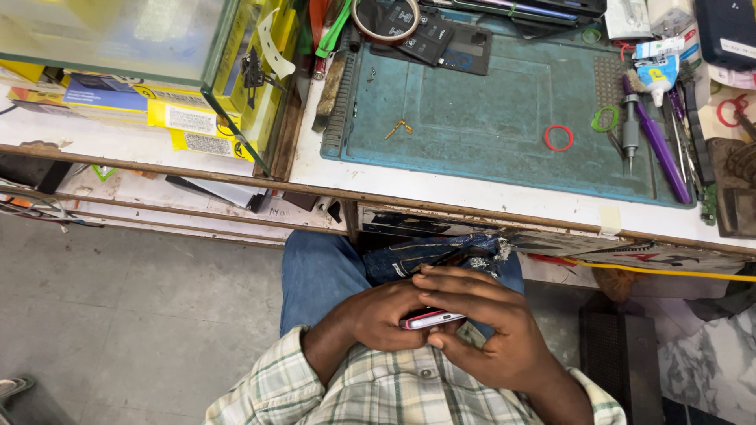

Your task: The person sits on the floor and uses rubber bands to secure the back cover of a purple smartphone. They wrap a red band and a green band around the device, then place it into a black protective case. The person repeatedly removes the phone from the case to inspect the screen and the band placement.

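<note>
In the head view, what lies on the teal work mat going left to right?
Small brass part → red rubber ring → green rubber ring → grey pen-shaped tool → purple-handled tool.

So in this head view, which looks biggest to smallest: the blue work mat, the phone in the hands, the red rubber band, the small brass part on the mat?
1. Blue work mat
2. Phone, though it is nearer the camera and half covered by the left hand and right hand
3. Red rubber band
4. Brass part
</note>
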